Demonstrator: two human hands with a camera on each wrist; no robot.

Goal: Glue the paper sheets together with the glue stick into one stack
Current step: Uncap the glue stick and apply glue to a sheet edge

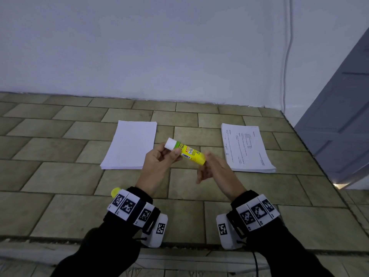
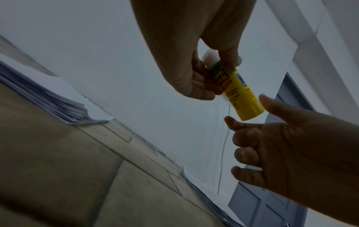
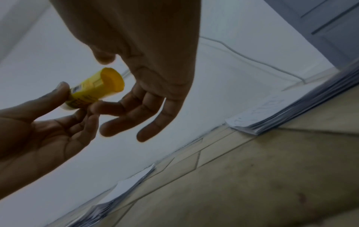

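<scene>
Above the tiled desk [image 1: 60, 176], the left hand [image 1: 159, 158] pinches a yellow glue stick [image 1: 187, 151] near its white cap; the right hand [image 1: 214, 166], fingers loosely spread, hovers at its base. Beyond lie a blank paper stack [image 1: 129, 144] and a printed stack [image 1: 247, 148], text illegible.

Both forearms, clad in black sleeves [image 1: 103, 242] and banded at the wrists with marker-printed white blocks [image 1: 127, 206], were extended forward side by side. The left hand [image 1: 159, 159] was raised with thumb and fingers curled round the glue stick [image 1: 188, 151], which was pinched near its white end. The right hand [image 1: 214, 166] was held just beside the stick's yellow end, its fingers [image 3: 126, 119] loosely spread and slightly bent, with nothing gripped.
</scene>
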